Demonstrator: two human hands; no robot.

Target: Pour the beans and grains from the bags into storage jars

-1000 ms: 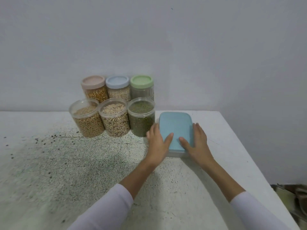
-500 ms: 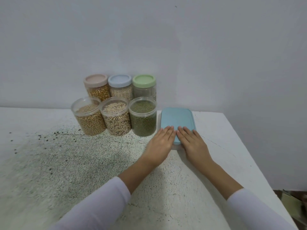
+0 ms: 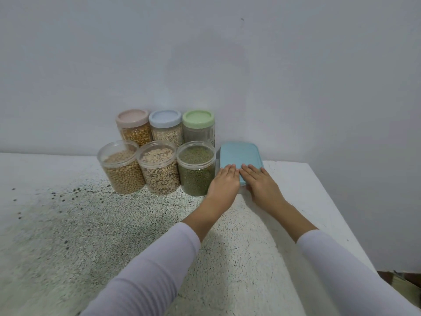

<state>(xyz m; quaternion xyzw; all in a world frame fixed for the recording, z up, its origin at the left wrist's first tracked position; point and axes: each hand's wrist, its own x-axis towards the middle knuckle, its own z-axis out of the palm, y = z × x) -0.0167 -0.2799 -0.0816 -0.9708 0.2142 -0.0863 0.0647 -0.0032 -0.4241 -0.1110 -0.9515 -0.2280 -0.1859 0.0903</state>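
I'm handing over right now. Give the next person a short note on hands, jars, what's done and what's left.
Left hand and right hand: fingers flat, pressing the near edge of the blue-lidded container.
Back row by the wall, all capped: pink-lidded jar, blue-lidded jar, green-lidded jar.
Front row, full and lidless: soybean jar, pale bean jar, mung bean jar.
No bags or loose lids in view.
Left: cap the front three.
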